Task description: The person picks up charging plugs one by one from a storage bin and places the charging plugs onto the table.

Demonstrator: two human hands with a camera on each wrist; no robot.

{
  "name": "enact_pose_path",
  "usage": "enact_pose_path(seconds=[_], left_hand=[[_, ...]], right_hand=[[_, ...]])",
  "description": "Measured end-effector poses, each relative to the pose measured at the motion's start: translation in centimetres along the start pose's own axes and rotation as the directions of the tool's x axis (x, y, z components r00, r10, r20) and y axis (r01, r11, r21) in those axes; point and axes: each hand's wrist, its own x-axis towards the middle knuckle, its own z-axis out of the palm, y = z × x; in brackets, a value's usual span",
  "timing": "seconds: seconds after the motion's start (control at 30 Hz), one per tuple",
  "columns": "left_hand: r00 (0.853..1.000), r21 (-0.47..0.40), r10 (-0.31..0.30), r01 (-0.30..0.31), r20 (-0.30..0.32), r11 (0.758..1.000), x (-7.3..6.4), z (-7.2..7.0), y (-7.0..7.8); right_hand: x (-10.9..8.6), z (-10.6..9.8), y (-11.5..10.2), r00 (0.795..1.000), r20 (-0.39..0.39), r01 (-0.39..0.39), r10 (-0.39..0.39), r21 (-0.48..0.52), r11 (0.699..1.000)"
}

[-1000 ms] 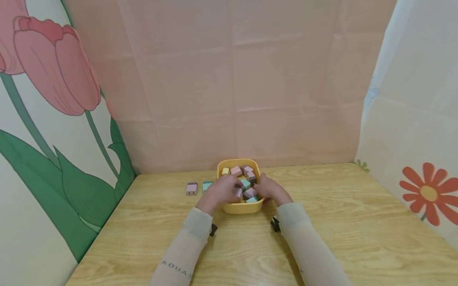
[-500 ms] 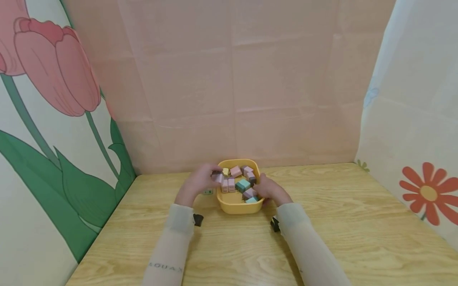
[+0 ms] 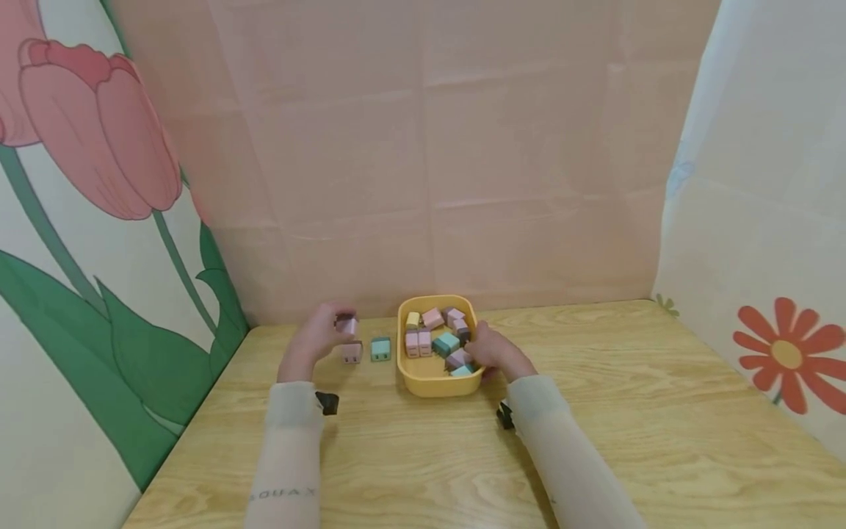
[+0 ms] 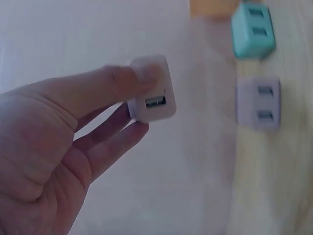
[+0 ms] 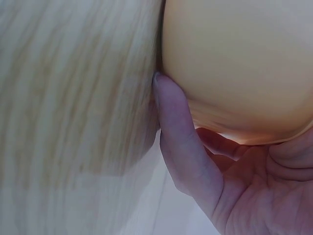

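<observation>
My left hand (image 3: 312,342) pinches a pale lilac USB charger plug (image 4: 168,94) between thumb and fingers, its single port facing the left wrist camera. It hovers above the table's back left, just behind a lilac two-port charger plug (image 3: 352,354). Beside that one lies a teal two-port charger plug (image 3: 380,349), left of the yellow basket (image 3: 441,386). With my right hand (image 3: 497,349) I grip the basket's right side; in the right wrist view the thumb (image 5: 176,117) lies along its outer wall and the other fingers are partly hidden.
Inside the basket are several charger plugs, among them a pair of pink ones (image 3: 418,343), a teal one (image 3: 446,344) and a yellow one (image 3: 413,319). A pink sheet (image 3: 423,184) hangs behind the wooden table (image 3: 423,463); flower-printed panels stand at both sides.
My left hand has lifted a charger plug out of the basket and carried it left, over the table behind the lilac plug. My right hand stays at the basket.
</observation>
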Motion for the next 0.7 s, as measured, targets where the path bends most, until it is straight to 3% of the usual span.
enact_pose_path(seconds=[0.33, 0.5, 0.7], left_hand=[[0.994, 0.149, -0.083, 0.094, -0.075, 0.984, -0.9, -0.1, -5.2], [0.989, 0.148, -0.136, 0.143, -0.055, 0.979, -1.0, 0.5, -6.2], [0.988, 0.171, -0.153, 0.157, -0.038, 0.973, -0.8, 1.4, -7.0]], right_hand=[[0.2, 0.1, -0.1, 1.0, 0.001, -0.015, 0.015, -0.002, 1.0], [-0.1, -0.1, -0.3, 1.0, 0.009, 0.005, -0.005, 0.01, 1.0], [-0.4, -0.1, -0.4, 1.0, 0.01, 0.007, -0.007, 0.013, 1.0]])
